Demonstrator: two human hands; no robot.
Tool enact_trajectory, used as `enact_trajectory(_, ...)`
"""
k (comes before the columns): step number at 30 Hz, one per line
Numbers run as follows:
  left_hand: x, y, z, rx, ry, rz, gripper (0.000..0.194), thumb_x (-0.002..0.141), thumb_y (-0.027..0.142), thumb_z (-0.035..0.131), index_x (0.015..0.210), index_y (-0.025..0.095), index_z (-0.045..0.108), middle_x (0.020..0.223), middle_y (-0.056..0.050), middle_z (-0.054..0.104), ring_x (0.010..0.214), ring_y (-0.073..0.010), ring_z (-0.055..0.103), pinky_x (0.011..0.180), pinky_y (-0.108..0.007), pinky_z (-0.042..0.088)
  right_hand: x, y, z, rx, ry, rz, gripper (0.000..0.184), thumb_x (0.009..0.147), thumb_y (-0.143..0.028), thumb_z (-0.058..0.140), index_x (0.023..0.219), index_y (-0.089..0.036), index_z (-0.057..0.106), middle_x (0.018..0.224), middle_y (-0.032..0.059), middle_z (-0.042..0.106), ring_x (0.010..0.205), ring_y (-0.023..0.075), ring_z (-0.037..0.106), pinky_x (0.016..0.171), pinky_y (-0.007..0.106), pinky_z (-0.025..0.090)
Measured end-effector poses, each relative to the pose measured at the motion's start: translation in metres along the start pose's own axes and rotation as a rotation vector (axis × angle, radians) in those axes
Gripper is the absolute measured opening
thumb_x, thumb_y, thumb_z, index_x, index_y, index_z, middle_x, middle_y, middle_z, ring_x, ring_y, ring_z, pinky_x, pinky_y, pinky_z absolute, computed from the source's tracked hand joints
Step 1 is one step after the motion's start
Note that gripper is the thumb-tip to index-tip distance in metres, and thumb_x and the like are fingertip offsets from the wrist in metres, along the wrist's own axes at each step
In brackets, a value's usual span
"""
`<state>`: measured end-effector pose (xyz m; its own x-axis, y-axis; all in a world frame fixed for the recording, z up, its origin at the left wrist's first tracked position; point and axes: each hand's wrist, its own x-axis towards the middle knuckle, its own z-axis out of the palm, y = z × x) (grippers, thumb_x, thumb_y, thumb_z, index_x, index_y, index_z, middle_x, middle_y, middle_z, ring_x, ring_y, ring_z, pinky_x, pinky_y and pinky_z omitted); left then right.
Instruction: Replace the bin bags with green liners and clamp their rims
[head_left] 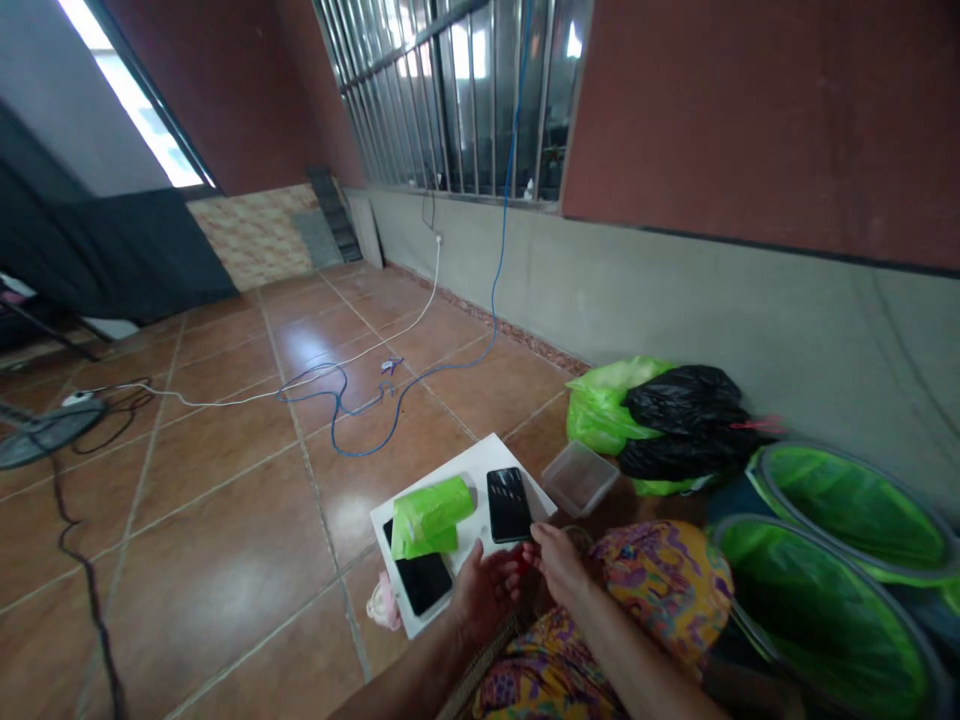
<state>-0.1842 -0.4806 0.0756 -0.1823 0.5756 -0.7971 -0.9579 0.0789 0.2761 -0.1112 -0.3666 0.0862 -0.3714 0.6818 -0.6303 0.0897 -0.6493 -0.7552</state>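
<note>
A low white tabletop [480,465] stands in front of me, with a black smartphone [508,503] lying on it. Beside the phone's lower corner is my right hand [556,562], its fingers pinched together; a small bit of red shows at the fingertips, too small to name. My left hand [486,592] hovers at the table's near edge, palm turned inward, thumb apart from half-curled fingers, with nothing visible in it. Further left, a folded bright green plastic bag [431,515] partly covers a second dark, flat device [424,582], which looks like a phone or tablet.
A clear plastic container [579,478] sits right of the table. Green and black bags [682,410] lie by the wall, near green-lined bins [825,620]. A blue cable [431,370] and white cord cross the tiled floor. A pink item [384,603] is at the left.
</note>
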Motion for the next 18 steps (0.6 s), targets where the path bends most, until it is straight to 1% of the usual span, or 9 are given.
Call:
enact_trajectory(2, 0.0, 0.002, 0.002, -0.009, -0.022, 0.012, 0.054, 0.094, 0.063, 0.038, 0.113, 0.016, 0.056, 0.083, -0.005, 0.067, 0.072, -0.0166, 0.064, 0.071, -0.029, 0.045, -0.009, -0.005, -0.005, 0.027, -0.004, -0.021, 0.019, 0.064, -0.032, 0.07, 0.073, -0.018, 0.062, 0.061, -0.0027, 0.058, 0.052, 0.0094, 0.053, 0.05, 0.021, 0.046)
enact_trajectory(3, -0.001, 0.003, 0.005, -0.009, -0.065, 0.021, 0.057, 0.093, 0.065, 0.036, 0.116, 0.017, 0.055, 0.086, -0.006, 0.068, 0.074, -0.0172, 0.064, 0.073, -0.03, 0.045, -0.016, -0.007, -0.01, 0.044, -0.016, -0.032, 0.022, 0.063, -0.033, 0.073, 0.074, -0.018, 0.064, 0.063, -0.0021, 0.06, 0.053, 0.0095, 0.054, 0.051, 0.021, 0.046)
enact_trajectory(5, -0.006, 0.004, 0.017, -0.006, -0.208, 0.032, 0.062, 0.092, 0.069, 0.033, 0.117, 0.017, 0.057, 0.092, -0.008, 0.069, 0.078, -0.0186, 0.065, 0.076, -0.032, 0.045, -0.033, -0.011, -0.023, 0.088, -0.072, -0.056, 0.026, 0.062, -0.037, 0.077, 0.079, -0.018, 0.068, 0.071, 0.0, 0.065, 0.057, 0.0106, 0.056, 0.054, 0.022, 0.048)
enact_trajectory(9, -0.026, -0.001, 0.057, -0.009, -0.505, -0.022, 0.073, 0.089, 0.074, 0.034, 0.109, 0.012, 0.065, 0.101, -0.013, 0.071, 0.087, -0.0228, 0.065, 0.082, -0.035, 0.046, -0.073, -0.016, -0.053, 0.169, -0.201, -0.098, 0.032, 0.07, -0.044, 0.077, 0.094, -0.023, 0.075, 0.096, 0.0045, 0.073, 0.071, 0.0152, 0.062, 0.064, 0.026, 0.053)
enact_trajectory(10, -0.032, -0.004, 0.067, -0.015, -0.554, -0.038, 0.075, 0.088, 0.075, 0.033, 0.109, 0.011, 0.067, 0.104, -0.014, 0.07, 0.092, -0.0241, 0.064, 0.084, -0.035, 0.046, -0.082, -0.016, -0.06, 0.19, -0.198, -0.108, 0.034, 0.07, -0.044, 0.077, 0.098, -0.024, 0.076, 0.102, 0.0051, 0.073, 0.074, 0.0159, 0.062, 0.066, 0.027, 0.053)
enact_trajectory(12, -0.042, -0.011, 0.083, -0.008, -0.645, -0.081, 0.081, 0.087, 0.077, 0.031, 0.112, 0.009, 0.068, 0.113, -0.016, 0.069, 0.101, -0.0265, 0.063, 0.085, -0.036, 0.046, -0.096, -0.016, -0.073, 0.224, -0.129, -0.129, 0.04, 0.067, -0.047, 0.081, 0.101, -0.026, 0.076, 0.113, 0.0059, 0.071, 0.08, 0.0173, 0.063, 0.069, 0.028, 0.054)
enact_trajectory(14, -0.049, -0.02, 0.095, 0.034, -0.72, -0.129, 0.086, 0.086, 0.079, 0.028, 0.116, 0.008, 0.067, 0.118, -0.017, 0.067, 0.104, -0.0284, 0.062, 0.083, -0.037, 0.047, -0.107, -0.015, -0.088, 0.213, -0.053, -0.161, 0.045, 0.063, -0.051, 0.082, 0.101, -0.027, 0.077, 0.117, 0.0068, 0.07, 0.082, 0.019, 0.063, 0.07, 0.029, 0.054)
enact_trajectory(16, -0.053, -0.029, 0.101, 0.117, -0.764, -0.17, 0.088, 0.084, 0.081, 0.029, 0.116, 0.008, 0.067, 0.119, -0.018, 0.067, 0.102, -0.0303, 0.063, 0.079, -0.038, 0.048, -0.114, -0.013, -0.102, 0.144, -0.022, -0.192, 0.048, 0.063, -0.055, 0.081, 0.102, -0.026, 0.077, 0.111, 0.0072, 0.072, 0.078, 0.0194, 0.064, 0.069, 0.03, 0.054)
enact_trajectory(18, -0.054, -0.037, 0.106, 0.207, -0.773, -0.193, 0.089, 0.082, 0.083, 0.032, 0.115, 0.008, 0.067, 0.116, -0.019, 0.068, 0.102, -0.033, 0.063, 0.079, -0.041, 0.049, -0.12, -0.012, -0.117, 0.045, -0.008, -0.218, 0.048, 0.066, -0.057, 0.078, 0.101, -0.025, 0.078, 0.097, 0.0063, 0.074, 0.071, 0.0185, 0.062, 0.067, 0.03, 0.053)
